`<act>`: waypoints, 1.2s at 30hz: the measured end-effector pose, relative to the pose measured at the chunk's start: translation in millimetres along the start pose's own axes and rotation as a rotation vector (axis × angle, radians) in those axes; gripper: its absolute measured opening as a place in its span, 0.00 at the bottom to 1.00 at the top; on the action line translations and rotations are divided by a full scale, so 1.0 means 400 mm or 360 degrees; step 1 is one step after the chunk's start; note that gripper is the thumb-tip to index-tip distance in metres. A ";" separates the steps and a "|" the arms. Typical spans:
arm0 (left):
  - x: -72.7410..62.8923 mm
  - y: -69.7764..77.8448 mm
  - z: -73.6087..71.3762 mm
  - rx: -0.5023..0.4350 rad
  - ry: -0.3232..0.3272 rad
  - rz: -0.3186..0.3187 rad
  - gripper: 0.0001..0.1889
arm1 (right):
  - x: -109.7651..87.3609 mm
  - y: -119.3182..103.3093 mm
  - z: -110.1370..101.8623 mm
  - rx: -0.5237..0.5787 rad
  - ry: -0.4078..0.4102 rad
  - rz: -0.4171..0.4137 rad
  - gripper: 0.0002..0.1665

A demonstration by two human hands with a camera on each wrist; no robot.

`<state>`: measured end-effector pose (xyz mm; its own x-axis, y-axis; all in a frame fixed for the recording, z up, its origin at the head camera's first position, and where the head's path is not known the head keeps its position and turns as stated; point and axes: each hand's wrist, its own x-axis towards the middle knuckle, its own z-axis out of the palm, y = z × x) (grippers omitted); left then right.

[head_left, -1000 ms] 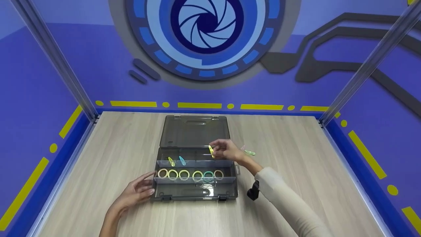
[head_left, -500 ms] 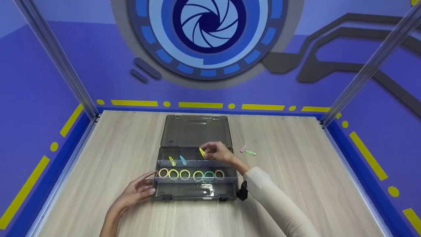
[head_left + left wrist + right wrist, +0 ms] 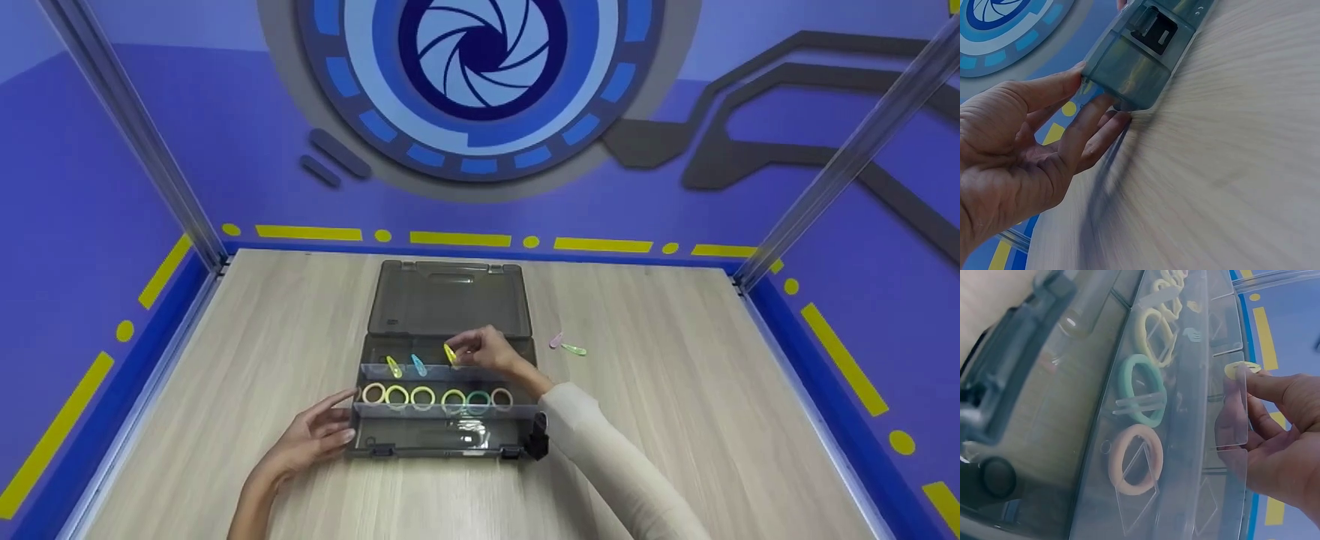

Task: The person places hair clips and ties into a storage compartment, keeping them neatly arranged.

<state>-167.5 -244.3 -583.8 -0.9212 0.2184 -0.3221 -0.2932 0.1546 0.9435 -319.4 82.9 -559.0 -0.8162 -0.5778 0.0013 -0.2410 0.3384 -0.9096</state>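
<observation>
My right hand pinches a yellow snap hair clip at the grey divider behind the hair ties. In the right wrist view, this clip meets the divider's top edge, with the fingers partly behind clear plastic. A yellow clip and a blue clip sit on the same divider, further left. Several ring-shaped hair ties, including a teal one, stand in a row in the middle compartment. My left hand touches the left end of the smoky transparent box with relaxed fingers.
The box's lid lies open towards the back wall. Right of the box, a pink clip and a green clip lie on the wooden table. Blue-purple panels surround the table.
My right hand has carried the yellow clip left and slightly down to the divider. The pink and green clips have come out from behind the arm. My left hand stays at the box.
</observation>
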 end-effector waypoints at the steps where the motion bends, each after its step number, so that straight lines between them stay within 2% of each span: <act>1: 0.000 0.000 0.001 -0.0001 0.0003 -0.0003 0.41 | 0.000 -0.001 0.002 -0.0024 0.0011 0.0007 0.17; 9: 0.003 -0.002 -0.003 -0.0009 0.0001 0.0016 0.41 | 0.021 -0.002 0.011 -0.0177 0.0030 0.0101 0.15; 16: 0.003 0.000 -0.004 -0.0029 -0.0029 0.0002 0.41 | 0.042 0.004 0.034 -0.0180 -0.0001 0.0245 0.15; 26: -0.001 0.004 -0.004 -0.0053 -0.0015 -0.0048 0.41 | 0.051 0.008 0.057 -0.0311 0.0010 0.0191 0.14; 30: -0.001 0.004 -0.001 -0.0057 -0.0001 -0.0067 0.41 | 0.050 0.006 0.060 -0.0346 0.0033 0.0256 0.14; 36: 0.000 0.000 -0.002 -0.0059 -0.0007 -0.0037 0.41 | 0.051 0.006 0.061 -0.0397 0.0059 0.0303 0.14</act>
<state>-167.5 -244.9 -583.6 -0.9130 0.2191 -0.3442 -0.3238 0.1240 0.9380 -323.7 53.7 -571.2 -0.8766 -0.4605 -0.1401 -0.1993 0.6122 -0.7651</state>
